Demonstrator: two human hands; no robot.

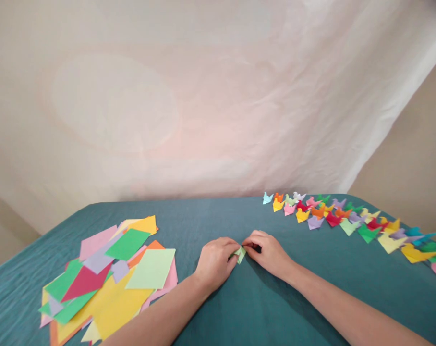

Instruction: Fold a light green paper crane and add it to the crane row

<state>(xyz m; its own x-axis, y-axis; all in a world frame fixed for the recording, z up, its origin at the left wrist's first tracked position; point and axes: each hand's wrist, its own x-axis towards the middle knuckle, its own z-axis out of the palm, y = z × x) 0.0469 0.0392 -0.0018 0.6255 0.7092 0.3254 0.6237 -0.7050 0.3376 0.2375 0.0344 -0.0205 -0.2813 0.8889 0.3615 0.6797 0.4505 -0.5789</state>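
A small folded piece of light green paper [241,255] is held up between my two hands at the middle of the table. My left hand [218,262] pinches its left side, fingers covering part of the paper. On the other side, the thumb and forefinger of my right hand [264,251] are pressed together at its upper right tip. Most of the paper's folds are hidden by my fingers, so its full shape is unclear.
Loose sheets of coloured paper [106,288] lie in a heap at the left, partly behind my left forearm. Several rows of folded paper birds [335,219] stand along the right. A teal cloth [211,216] covers the table, and a pale sheet [203,96] hangs behind it.
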